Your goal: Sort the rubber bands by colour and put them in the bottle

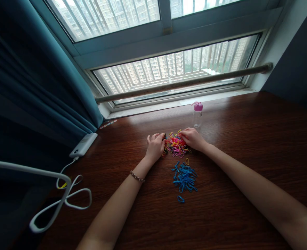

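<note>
A loose heap of mixed hair ties (176, 144), mostly pink, red and yellow with some black, lies on the wooden table. At its left side, my left hand (155, 146) has its fingers curled in on dark and red hair ties. My right hand (193, 139) reaches in from the right, thumb and fingers closed on the heap's edge by red hair ties; its fingertips are partly hidden. Nearer to me is a separate pile of blue hair ties (185, 177). One blue hair tie (180, 199) lies below that pile, and a yellow hair tie (187, 161) lies just above it.
A clear bottle with a pink lid (198, 107) stands behind my right hand. On the left, a white device (84, 145) has a cable attached, and a thick white tube (25, 166) loops in front. A curtain (46, 69) and a barred window border the table (234, 132).
</note>
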Action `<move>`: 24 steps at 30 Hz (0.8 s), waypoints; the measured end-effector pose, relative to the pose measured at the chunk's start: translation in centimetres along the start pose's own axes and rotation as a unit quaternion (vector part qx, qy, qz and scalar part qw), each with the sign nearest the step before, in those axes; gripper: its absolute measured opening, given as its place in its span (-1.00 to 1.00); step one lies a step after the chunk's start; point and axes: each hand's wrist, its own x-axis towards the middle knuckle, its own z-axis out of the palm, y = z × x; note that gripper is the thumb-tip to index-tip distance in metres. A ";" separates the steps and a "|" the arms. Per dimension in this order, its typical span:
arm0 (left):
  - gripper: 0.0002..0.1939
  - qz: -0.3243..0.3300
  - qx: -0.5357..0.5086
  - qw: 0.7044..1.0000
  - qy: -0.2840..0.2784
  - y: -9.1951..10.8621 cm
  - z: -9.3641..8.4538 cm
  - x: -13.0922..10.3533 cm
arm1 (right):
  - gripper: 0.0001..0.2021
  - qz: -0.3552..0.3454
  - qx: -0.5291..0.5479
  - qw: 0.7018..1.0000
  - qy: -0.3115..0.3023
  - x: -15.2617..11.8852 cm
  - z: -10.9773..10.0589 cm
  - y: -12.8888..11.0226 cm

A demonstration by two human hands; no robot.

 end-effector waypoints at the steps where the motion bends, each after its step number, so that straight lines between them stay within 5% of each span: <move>1: -0.71 -0.005 0.001 1.000 0.007 0.0 0.0 0.0 | -0.77 0.016 -0.005 1.000 0.008 0.0 0.0 0.1; 9: -0.67 0.000 0.000 0.999 0.036 -0.2 -0.5 0.1 | -0.81 0.057 -0.013 0.998 0.031 0.0 -0.2 0.5; 14: -0.75 0.048 -0.006 0.999 -0.004 -0.5 -0.6 0.1 | -0.81 0.052 -0.044 0.998 -0.011 -0.1 -0.6 0.4; 20: -0.83 -0.013 -0.009 1.000 0.007 -1.2 -0.1 0.2 | -0.86 0.056 -0.027 0.997 -0.038 0.0 -0.8 0.7; 24: -0.86 -0.030 -0.008 1.000 0.008 -1.4 0.0 0.2 | -0.89 0.088 0.061 0.994 -0.001 0.1 -0.3 1.1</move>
